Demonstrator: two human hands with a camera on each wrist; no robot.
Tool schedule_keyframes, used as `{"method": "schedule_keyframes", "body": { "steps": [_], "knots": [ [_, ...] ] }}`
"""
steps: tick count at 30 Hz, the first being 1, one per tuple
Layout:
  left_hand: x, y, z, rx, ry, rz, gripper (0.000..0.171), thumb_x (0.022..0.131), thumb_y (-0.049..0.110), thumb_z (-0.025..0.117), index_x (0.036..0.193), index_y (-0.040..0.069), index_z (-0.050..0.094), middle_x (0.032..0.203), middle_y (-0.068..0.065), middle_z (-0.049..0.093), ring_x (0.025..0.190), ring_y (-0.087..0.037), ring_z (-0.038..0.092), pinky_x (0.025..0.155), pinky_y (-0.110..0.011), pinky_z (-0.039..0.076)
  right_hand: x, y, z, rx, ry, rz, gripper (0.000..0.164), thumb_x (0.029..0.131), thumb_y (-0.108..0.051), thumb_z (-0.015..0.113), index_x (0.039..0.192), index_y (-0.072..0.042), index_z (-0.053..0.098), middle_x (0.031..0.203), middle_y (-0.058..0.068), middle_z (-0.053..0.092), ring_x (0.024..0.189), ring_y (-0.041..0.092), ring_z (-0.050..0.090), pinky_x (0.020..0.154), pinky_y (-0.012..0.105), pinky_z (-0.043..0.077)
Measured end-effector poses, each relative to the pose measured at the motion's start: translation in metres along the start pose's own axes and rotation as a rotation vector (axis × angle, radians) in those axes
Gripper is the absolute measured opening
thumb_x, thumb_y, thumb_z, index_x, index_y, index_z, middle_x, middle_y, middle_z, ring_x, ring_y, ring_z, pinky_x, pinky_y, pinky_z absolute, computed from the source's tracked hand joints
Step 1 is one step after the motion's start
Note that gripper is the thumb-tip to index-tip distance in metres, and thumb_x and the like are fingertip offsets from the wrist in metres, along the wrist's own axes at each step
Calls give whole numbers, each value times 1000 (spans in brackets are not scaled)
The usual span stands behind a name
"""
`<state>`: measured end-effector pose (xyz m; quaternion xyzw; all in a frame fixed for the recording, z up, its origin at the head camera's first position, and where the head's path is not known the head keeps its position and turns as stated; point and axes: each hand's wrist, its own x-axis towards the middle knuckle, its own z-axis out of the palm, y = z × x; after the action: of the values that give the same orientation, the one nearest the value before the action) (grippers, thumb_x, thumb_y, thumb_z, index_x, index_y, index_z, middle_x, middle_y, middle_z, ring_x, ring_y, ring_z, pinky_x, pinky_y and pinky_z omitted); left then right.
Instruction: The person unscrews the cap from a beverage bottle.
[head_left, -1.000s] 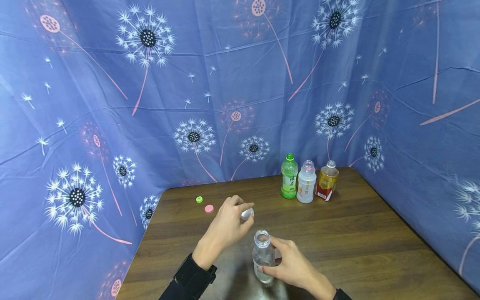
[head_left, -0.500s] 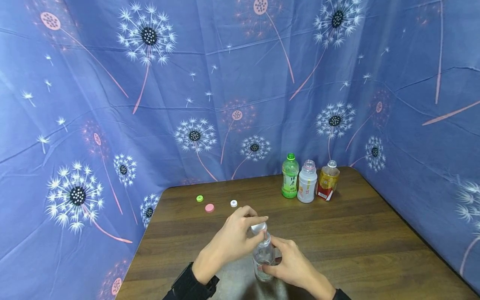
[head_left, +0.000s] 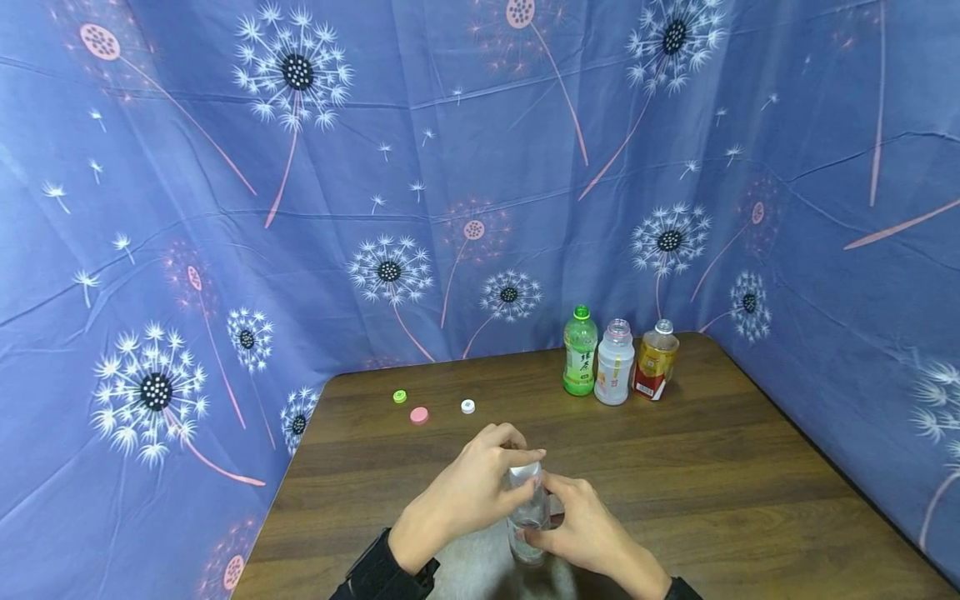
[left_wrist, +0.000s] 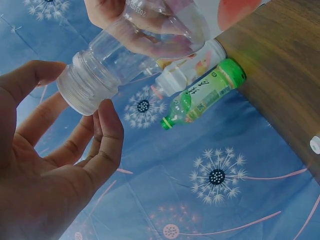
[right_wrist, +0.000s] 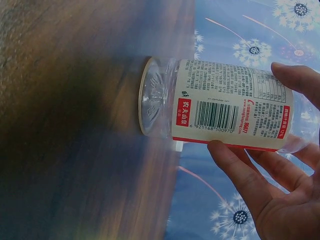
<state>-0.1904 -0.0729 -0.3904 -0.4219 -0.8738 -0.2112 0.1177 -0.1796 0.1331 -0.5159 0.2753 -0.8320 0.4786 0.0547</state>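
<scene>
A clear plastic bottle (head_left: 527, 546) stands near the front of the table, and its printed label (right_wrist: 230, 105) with a barcode faces the right wrist camera. My right hand (head_left: 588, 527) grips the bottle around its body. At the bottle's mouth sits a whitish cap (head_left: 525, 472), also in the left wrist view as a ribbed cap (left_wrist: 75, 95) over the neck. My left hand (head_left: 474, 482) pinches this cap between thumb and fingers from the left side. Part of the bottle's neck is hidden behind the left thumb in the head view.
Loose caps lie on the table's far left: green (head_left: 400, 397), pink (head_left: 419, 415) and white (head_left: 468, 407). At the back right stand a green bottle (head_left: 579, 354), a white bottle (head_left: 613, 367) and a yellow-and-red bottle (head_left: 656, 362), all uncapped. A dandelion-patterned curtain (head_left: 450, 150) hangs behind.
My left hand has brought the cap right and toward me, onto the bottle's mouth. The small white cap on the table has come into view behind it. My right hand keeps its grip.
</scene>
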Motion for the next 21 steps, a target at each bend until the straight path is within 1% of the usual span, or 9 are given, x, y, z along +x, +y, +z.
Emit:
{"method": "schedule_keyframes", "body": {
  "steps": [4, 7, 11, 15, 21],
  "knots": [
    [0, -1, 1, 6, -12, 4, 35, 96, 24, 77, 129, 14, 76, 109, 6, 65, 94, -5, 52, 78, -14, 46, 0, -1, 0, -11, 6, -1, 51, 87, -32, 87, 133, -28, 65, 122, -1, 73, 107, 23, 74, 68, 18, 60],
    [-1, -1, 1, 5, -30, 0, 35, 95, 24, 77, 129, 15, 76, 110, 6, 65, 97, -5, 53, 79, -14, 47, 0, -1, 0, -7, 5, 6, 51, 87, -33, 87, 132, -28, 65, 123, -1, 73, 109, 25, 73, 69, 18, 60],
    [-1, -1, 0, 0, -50, -2, 34, 94, 23, 78, 127, 15, 77, 113, 6, 66, 101, -6, 56, 82, -14, 49, 0, -2, 0, 13, 1, 21, 51, 86, -32, 87, 132, -27, 66, 121, -1, 74, 105, 18, 74, 69, 19, 60],
    [2, -2, -3, -22, -78, 20, 31, 94, 20, 78, 124, 15, 79, 115, 5, 69, 107, -8, 59, 89, -17, 51, 0, -1, 0, 12, 2, 23, 49, 86, -30, 88, 130, -26, 67, 117, -3, 75, 102, 11, 73, 70, 18, 60],
    [7, -6, -10, -72, -165, 71, 31, 90, 11, 76, 120, 14, 80, 121, 4, 71, 115, -10, 61, 97, -20, 52, 1, 0, 1, 22, 6, 20, 46, 85, -29, 88, 126, -24, 68, 116, -2, 75, 101, 9, 73, 69, 17, 59]
  ]
}}
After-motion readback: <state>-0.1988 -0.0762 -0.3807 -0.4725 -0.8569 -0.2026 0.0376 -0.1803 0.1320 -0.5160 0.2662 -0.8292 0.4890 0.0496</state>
